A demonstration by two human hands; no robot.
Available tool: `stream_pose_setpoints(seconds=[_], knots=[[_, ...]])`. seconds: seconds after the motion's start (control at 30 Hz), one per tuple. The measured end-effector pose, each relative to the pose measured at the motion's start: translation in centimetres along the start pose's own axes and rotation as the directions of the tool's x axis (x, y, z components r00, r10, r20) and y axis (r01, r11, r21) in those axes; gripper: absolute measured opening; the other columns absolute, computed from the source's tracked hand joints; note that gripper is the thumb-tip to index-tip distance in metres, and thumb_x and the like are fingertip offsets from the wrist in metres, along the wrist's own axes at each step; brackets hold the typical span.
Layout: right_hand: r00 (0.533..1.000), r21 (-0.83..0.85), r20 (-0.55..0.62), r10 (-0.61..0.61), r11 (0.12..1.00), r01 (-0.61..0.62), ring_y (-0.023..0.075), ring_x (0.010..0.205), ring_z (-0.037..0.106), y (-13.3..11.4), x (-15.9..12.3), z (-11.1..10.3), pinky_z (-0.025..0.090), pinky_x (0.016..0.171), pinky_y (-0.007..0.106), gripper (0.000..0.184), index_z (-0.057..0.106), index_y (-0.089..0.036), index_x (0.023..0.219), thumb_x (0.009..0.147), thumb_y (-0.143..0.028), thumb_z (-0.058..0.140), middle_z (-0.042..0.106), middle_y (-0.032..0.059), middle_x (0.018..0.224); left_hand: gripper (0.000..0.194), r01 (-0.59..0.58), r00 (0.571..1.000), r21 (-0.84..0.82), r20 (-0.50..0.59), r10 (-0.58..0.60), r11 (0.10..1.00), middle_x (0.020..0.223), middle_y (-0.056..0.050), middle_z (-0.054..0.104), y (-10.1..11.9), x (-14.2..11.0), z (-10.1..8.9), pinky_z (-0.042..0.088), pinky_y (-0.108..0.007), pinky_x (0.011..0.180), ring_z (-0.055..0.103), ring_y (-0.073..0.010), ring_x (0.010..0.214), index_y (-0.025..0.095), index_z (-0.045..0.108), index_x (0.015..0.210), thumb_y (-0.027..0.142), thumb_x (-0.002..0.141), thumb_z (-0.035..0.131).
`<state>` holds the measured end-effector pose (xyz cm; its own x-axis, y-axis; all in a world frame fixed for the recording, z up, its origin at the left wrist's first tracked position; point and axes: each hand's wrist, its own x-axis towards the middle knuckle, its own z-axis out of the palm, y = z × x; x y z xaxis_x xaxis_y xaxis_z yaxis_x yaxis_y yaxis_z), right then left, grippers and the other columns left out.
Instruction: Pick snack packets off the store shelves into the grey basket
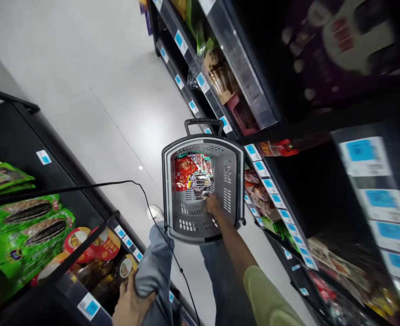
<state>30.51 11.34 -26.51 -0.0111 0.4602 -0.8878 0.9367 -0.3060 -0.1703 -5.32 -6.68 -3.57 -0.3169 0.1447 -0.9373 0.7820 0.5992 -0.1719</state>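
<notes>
My right hand (212,204) reaches down into a grey shopping basket (229,192) with slotted walls. Its fingers look closed at the edge of some small shiny packets (200,182); what they grip is too small to make out. Red snack packets (183,172) lie beside these at the basket's far left. The basket's black handle (204,122) sticks out at the far end. Low in the view, my left hand (132,299) lies on my bent left knee (154,276), fingers apart and holding nothing.
Shelves with blue-and-white price tags (361,150) rise close on the right. To the left, a black shelf carries green snack bags (26,231) and round red-lidded tubs (105,243). A thin black cable (142,192) crosses the view above the grey floor (84,127).
</notes>
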Motion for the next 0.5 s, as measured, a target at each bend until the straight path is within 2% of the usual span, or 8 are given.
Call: stream_pose_setpoints(seconds=[0.1,0.2,0.33,0.43,0.5], knots=[[1.0,-0.101,0.005,0.03,0.994,-0.029,0.0293,0.141,0.034,1.4,4.4,1.5,0.036,0.11,0.044,0.036,0.069,-0.017,0.116,0.084,-0.011,0.053,0.033,0.0098,0.158,0.098,0.017,0.999,-0.004,-0.036,-0.017,1.0,0.143,-0.005,0.053,-0.5,0.8,0.3,0.051,-0.051,0.089,0.058,-0.046,0.119,0.046,0.026,0.145,0.07,0.057,0.061],[1.0,-0.157,0.008,0.023,0.987,-0.021,0.0298,0.142,0.032,2.4,7.7,3.0,0.033,0.112,0.045,0.038,0.069,-0.014,0.118,0.084,-0.007,0.053,0.033,0.014,0.158,0.089,0.05,0.996,-0.044,-0.078,-0.053,0.998,0.142,-0.004,0.05,-0.4,1.1,0.2,0.051,-0.05,0.088,0.061,-0.0415,0.116,0.05,0.032,0.139,0.064,0.057,0.063],[1.0,-0.182,-0.023,0.012,0.983,-0.016,0.0333,0.141,0.033,2.8,9.8,5.4,0.03,0.111,0.047,0.038,0.067,-0.01,0.119,0.085,-0.005,0.051,0.04,0.0221,0.151,0.076,0.075,0.991,-0.055,-0.109,-0.08,0.996,0.141,-0.006,0.049,0.4,0.6,-0.9,0.053,-0.047,0.085,0.063,-0.0364,0.113,0.041,0.042,0.135,0.06,0.065,0.062],[0.998,-0.164,-0.067,0.005,0.986,-0.016,0.0314,0.138,0.037,2.8,10.0,7.0,0.028,0.112,0.045,0.036,0.068,-0.011,0.117,0.088,-0.005,0.046,0.048,0.0225,0.143,0.061,0.062,0.987,-0.057,-0.147,-0.07,0.996,0.14,-0.007,0.05,1.1,0.0,-1.8,0.053,-0.042,0.086,0.063,-0.0319,0.114,0.032,0.047,0.134,0.055,0.077,0.054],[0.997,-0.133,-0.081,0.007,0.991,-0.018,0.0298,0.13,0.047,2.8,9.6,7.7,0.033,0.107,0.042,0.035,0.068,-0.012,0.113,0.089,-0.004,0.043,0.054,0.0218,0.136,0.057,0.062,0.985,-0.047,-0.158,-0.069,0.997,0.139,-0.006,0.051,1.5,-0.3,-2.2,0.053,-0.041,0.086,0.063,-0.0304,0.113,0.03,0.048,0.134,0.054,0.082,0.051]])
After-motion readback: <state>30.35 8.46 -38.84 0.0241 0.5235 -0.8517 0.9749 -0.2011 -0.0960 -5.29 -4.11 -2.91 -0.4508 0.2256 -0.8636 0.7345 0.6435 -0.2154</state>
